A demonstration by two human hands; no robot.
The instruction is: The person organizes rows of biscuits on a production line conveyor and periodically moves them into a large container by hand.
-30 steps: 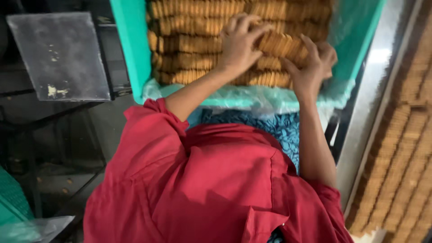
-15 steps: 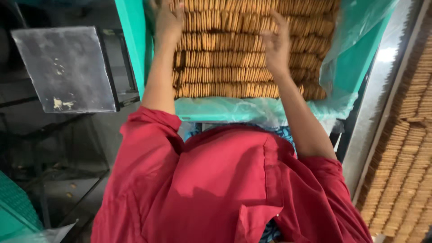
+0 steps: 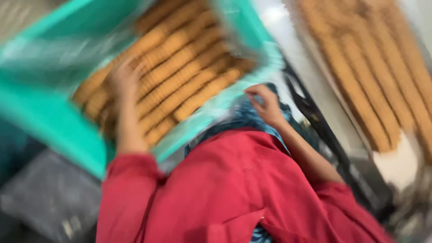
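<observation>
Teal plastic makes up the crate [image 3: 49,121], the largest thing in view, lying tilted from about nine o'clock up toward one o'clock and lined with a clear film [image 3: 216,108] that hangs over its near rim. Inside lie rows of round biscuits [image 3: 180,76], stacked on edge; roughly six rows show, though motion blur makes the count unsure. At two to three o'clock a belt [image 3: 360,76] carries more biscuit rows, about four or five, also blurred. One crate, one belt, two hands. The left hand [image 3: 123,78] lies spread on the biscuits at about ten o'clock, pressing on them; whether its fingers close on any I cannot tell. The right hand [image 3: 265,101] sits near the centre at the crate's near rim, fingers bent at the film and a blue patterned cloth [image 3: 245,117]; whether it pinches either is unclear. Red sleeves [image 3: 225,193] fill the six o'clock side. As a judgement, the main risk is the rows: a push from the left hand could topple them and break biscuits. A tug on the film could shift the rows toward the rim.
</observation>
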